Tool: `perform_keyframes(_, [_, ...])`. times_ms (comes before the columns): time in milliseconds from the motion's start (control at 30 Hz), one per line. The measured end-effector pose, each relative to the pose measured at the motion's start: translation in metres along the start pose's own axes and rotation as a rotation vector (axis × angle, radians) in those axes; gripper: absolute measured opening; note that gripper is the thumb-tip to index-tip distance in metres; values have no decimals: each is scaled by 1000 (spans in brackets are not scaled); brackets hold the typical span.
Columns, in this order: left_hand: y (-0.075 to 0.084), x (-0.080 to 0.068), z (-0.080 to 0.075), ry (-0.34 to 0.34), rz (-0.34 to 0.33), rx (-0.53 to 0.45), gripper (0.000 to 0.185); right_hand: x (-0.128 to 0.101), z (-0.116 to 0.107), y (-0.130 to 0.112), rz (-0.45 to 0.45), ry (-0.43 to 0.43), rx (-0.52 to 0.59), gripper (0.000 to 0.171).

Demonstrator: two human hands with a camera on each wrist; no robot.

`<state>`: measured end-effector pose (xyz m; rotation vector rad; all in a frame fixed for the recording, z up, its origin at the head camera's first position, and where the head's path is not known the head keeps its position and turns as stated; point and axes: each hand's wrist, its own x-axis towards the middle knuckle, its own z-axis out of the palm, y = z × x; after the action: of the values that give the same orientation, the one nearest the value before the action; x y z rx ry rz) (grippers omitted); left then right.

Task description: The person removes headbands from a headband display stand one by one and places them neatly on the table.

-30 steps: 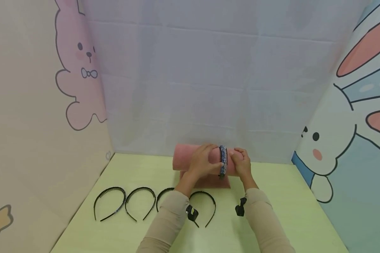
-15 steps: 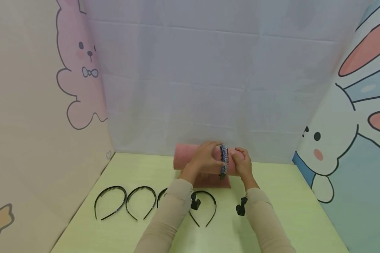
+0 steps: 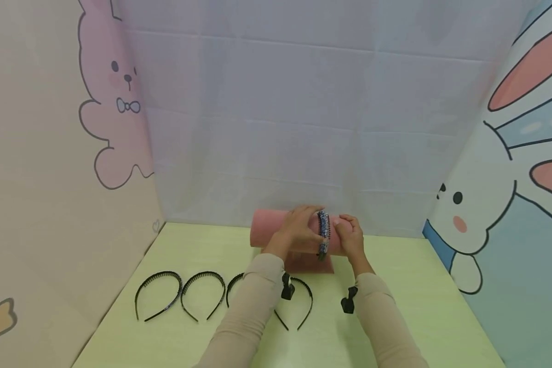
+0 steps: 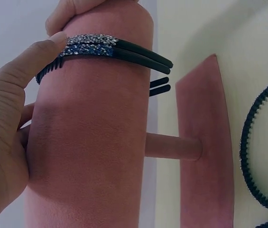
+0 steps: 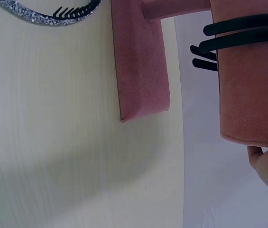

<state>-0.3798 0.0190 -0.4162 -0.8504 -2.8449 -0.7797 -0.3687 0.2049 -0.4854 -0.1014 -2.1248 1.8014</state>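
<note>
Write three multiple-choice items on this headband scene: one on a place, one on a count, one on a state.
1. Where do the glittery blue and silver headbands sit?
A. Around the pink velvet cylinder stand
B. On the table
C. On a wrist

2. How many headbands lie on the pale green table?
A. Two
B. Four
C. Six

3. What is the left hand doing?
A. Hanging idle
B. Lying flat on the table
C. Touching the headbands on the stand

Answers: 1 A, they wrap the cylinder; 2 B, four black arcs lie in a row; 3 C, its thumb presses the bands, opposite the right hand.
</note>
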Motion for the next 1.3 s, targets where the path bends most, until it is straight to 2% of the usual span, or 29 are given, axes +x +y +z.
perform_keyframes(167, [0, 0, 1, -21, -18, 41, 93, 0, 0, -1, 6, 0, 5, 33])
perform_keyframes(433, [4, 0, 5, -65, -30, 246, 100, -2, 2, -4, 31, 0, 0, 35])
perform_keyframes(633, [5, 1, 9, -67, -45, 323, 100, -2, 1, -6, 21, -14, 10, 35])
perform_keyframes(833, [6, 0, 5, -75, -31, 303, 101, -1, 0, -6, 17, 3, 14, 33])
perform_keyframes(1300, [-8, -7, -1, -58, -42, 233, 103, -3, -2, -8, 26, 10, 6, 35])
